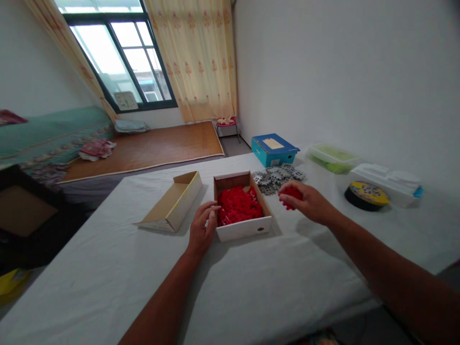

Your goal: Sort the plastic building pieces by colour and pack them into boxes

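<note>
An open white cardboard box (244, 230) stands on the white-covered table, filled with a heap of red pieces (240, 206). My left hand (204, 225) rests at the box's left side, its fingertips at the rim; the fingers are loosely spread and hold nothing that shows. To the right of the box, my right hand (307, 199) grips a red toothed piece (292, 196) between thumb and fingers, above the cloth. Behind it lies a pile of grey pieces (275, 178). Left of the box is its open lid (174, 203), inner side up.
A blue box (273, 149) stands behind the grey pile. Along the wall are a clear container with green contents (332, 157), a white plastic container (386, 184) and a round black and yellow tin (367, 195). The table's edge (77, 234) runs along the left.
</note>
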Demonstrator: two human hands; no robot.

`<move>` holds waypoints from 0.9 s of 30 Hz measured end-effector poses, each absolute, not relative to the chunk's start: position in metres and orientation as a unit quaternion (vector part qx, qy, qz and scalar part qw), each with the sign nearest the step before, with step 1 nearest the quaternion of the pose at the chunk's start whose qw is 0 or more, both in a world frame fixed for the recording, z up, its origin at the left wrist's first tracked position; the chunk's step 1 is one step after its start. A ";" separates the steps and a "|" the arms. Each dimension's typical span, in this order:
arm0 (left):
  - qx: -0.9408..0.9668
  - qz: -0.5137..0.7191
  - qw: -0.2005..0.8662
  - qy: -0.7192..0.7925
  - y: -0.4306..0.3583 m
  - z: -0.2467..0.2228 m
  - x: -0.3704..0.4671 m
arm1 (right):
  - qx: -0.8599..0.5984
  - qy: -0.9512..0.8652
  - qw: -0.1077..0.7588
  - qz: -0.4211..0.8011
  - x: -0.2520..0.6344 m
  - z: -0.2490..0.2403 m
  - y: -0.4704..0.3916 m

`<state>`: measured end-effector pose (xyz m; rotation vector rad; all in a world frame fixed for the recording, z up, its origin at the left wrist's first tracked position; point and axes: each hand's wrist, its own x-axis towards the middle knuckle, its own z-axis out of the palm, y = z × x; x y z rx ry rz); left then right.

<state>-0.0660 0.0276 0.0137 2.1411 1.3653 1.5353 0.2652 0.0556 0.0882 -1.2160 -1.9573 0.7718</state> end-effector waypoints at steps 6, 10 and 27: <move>0.737 0.457 -0.018 0.498 0.031 0.024 -0.085 | -0.373 -0.826 0.412 0.095 0.197 0.104 0.077; 0.664 0.403 -0.143 0.613 0.035 0.036 -0.122 | -0.294 -0.885 0.357 0.052 0.179 0.082 0.062; 0.366 0.775 0.353 0.374 0.021 0.106 -0.151 | -0.341 -0.758 0.542 0.127 0.194 0.039 0.060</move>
